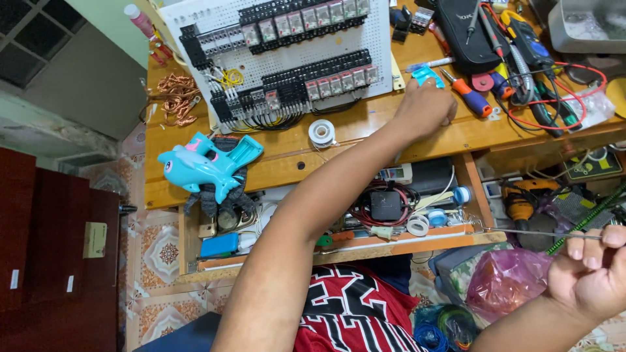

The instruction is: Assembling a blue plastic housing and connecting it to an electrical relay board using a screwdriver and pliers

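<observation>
I am holding a thin metal rod (541,233) in my right hand (590,277). My fingers (595,246) are curling tight around one end of it, pinching it shut. The rod is sticking out sideways, off the edge of the table, above a pink plastic bag (505,280) down below.

My left hand (427,107) is reaching far out over the wooden table (365,127). Its fingers are bending down and staying close together, pressing on a small light blue thing (427,75). I am seeing only the back of this hand, so I cannot tell if it is gripping the blue thing or just touching it.

Just beside my left hand, an orange and blue screwdriver (471,98) is lying on the table. A small white roll of wire (321,132) is sitting near my arm. Behind it, a white board full of black parts and wires (287,52) is resting on the table. A blue toy dolphin (208,163) is lying at the near edge, well apart from both hands. A bunch of copper wire (175,98) is sitting past it. Red and black cables (554,91) are piling up by a black pouch (466,32).
</observation>
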